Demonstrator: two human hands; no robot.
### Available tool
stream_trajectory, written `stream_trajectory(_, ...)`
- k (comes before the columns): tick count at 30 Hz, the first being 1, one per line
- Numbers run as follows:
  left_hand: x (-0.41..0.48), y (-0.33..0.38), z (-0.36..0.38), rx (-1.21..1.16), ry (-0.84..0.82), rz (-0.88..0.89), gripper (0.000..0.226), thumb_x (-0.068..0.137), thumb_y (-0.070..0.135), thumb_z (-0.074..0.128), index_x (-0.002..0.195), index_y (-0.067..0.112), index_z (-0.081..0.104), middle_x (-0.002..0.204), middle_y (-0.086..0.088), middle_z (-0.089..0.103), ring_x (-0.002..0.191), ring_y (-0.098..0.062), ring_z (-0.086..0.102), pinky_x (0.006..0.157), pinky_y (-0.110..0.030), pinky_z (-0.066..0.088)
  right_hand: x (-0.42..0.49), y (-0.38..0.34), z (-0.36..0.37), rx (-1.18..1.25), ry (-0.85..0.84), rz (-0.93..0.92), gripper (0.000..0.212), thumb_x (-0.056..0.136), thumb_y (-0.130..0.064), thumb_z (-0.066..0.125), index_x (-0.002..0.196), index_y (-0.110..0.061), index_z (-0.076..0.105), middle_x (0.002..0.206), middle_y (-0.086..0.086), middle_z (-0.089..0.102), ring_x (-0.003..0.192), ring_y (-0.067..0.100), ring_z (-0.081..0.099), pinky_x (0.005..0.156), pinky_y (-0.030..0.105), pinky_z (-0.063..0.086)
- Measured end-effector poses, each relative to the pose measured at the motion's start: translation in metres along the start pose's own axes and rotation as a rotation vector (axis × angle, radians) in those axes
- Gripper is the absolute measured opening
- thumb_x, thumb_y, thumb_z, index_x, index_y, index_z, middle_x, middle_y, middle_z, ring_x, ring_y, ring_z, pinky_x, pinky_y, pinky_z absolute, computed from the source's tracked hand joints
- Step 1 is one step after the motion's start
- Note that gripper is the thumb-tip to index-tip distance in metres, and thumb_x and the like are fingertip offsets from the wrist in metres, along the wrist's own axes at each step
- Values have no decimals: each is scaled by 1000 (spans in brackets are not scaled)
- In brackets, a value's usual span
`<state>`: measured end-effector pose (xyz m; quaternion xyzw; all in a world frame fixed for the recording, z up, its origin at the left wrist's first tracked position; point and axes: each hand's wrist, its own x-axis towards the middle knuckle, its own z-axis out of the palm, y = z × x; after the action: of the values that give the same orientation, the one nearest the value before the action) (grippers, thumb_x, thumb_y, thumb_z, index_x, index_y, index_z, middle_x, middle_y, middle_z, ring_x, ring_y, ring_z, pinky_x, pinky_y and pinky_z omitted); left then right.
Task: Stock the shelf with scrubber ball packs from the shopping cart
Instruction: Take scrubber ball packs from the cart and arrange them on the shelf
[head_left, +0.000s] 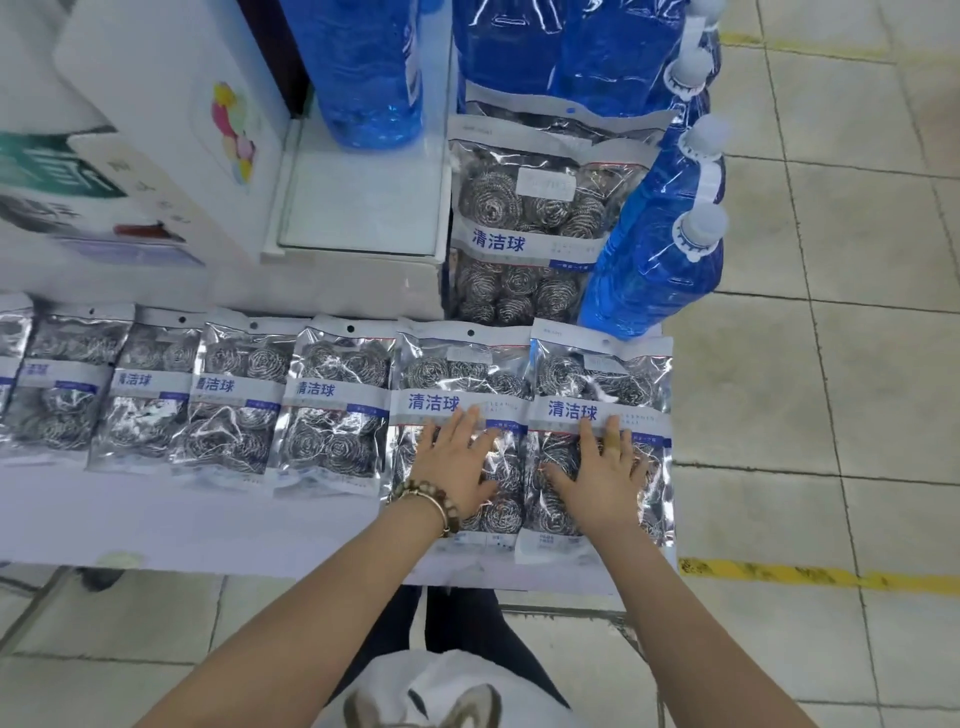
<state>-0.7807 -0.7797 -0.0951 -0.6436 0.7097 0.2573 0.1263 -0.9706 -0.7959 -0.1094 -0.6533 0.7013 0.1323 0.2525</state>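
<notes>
Several clear packs of steel scrubber balls with blue lettering lie in a row along the white shelf. My left hand, with a bead bracelet at the wrist, rests flat with straight fingers on the second pack from the right. My right hand lies flat on the rightmost pack at the shelf's right end. Another pack stands behind them, leaning among the bottles. No shopping cart is in view.
Large blue liquid bottles stand at the back right and further back. White boxes fill the back left, with a shallow white tray beside them. Tiled floor with yellow tape lies to the right.
</notes>
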Motion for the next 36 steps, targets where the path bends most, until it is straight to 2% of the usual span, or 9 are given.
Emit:
stream_trajectory(4, -21, -6, -14, -258, 104, -91, 52, 89, 34, 50, 138, 29, 32, 151, -1, 20, 135, -19, 27, 112, -39, 22, -15, -19, -12, 103, 51, -145, 55, 93, -36, 51, 144, -21, 35, 157, 13, 14, 144, 30, 16, 117, 46, 16)
stream_trajectory(7, -39, -20, -21, -467, 190, -167, 40, 89, 26, 50, 128, 31, 46, 140, 2, 39, 101, -11, 55, 86, -27, 50, -28, -39, -22, 223, 5, -251, 47, 94, -29, 54, 138, -15, 45, 154, 13, 25, 137, 28, 33, 112, 41, 29)
stream_trajectory(9, -52, -33, -24, -563, 236, -233, 35, 90, 26, 51, 125, 29, 50, 132, 4, 46, 77, -7, 56, 61, -17, 48, -36, -57, -28, 242, -15, -313, 45, 94, -27, 54, 135, -11, 48, 149, 14, 33, 129, 28, 42, 106, 37, 34)
stream_trajectory(11, -67, -47, -25, -623, 263, -287, 35, 90, 26, 52, 125, 26, 51, 129, 1, 48, 73, -9, 54, 53, -15, 41, -44, -77, -32, 256, -30, -376, 41, 94, -24, 54, 134, -11, 49, 143, 13, 40, 119, 28, 50, 98, 33, 38)
stream_trajectory(15, -111, -82, -27, -770, 359, -393, 33, 89, 23, 53, 123, 24, 53, 124, -1, 53, 93, -15, 57, 79, -30, 49, -65, -126, -31, 244, -65, -507, 43, 94, -26, 53, 135, -14, 48, 137, 8, 48, 112, 23, 54, 94, 32, 41)
stream_trajectory(21, -202, -151, -16, -1021, 647, -563, 28, 89, 14, 55, 117, 17, 57, 121, -1, 55, 107, -16, 55, 83, -24, 42, -110, -218, -11, 208, -122, -717, 43, 94, -23, 55, 135, -13, 49, 132, 10, 53, 120, 25, 51, 94, 31, 39)
stream_trajectory(28, -328, -236, 34, -1167, 844, -804, 31, 89, 14, 55, 120, 17, 54, 118, 2, 57, 100, -11, 53, 83, -26, 44, -185, -335, 42, 177, -197, -925, 45, 94, -26, 55, 137, -15, 45, 137, 4, 51, 124, 20, 48, 101, 34, 38)
stream_trajectory(34, -422, -288, 81, -1270, 951, -953, 34, 89, 8, 54, 122, 11, 52, 121, -5, 55, 104, -19, 54, 85, -26, 43, -253, -414, 106, 170, -299, -1060, 43, 94, -24, 55, 135, -13, 47, 133, 4, 53, 122, 17, 50, 97, 23, 36)
stream_trajectory(36, -448, -301, 97, -1324, 994, -1016, 34, 89, 9, 53, 123, 12, 51, 122, -6, 54, 101, -18, 53, 83, -27, 43, -276, -435, 122, 141, -340, -1112, 41, 95, -24, 55, 133, -13, 49, 128, -1, 54, 117, 12, 50, 89, 10, 33)
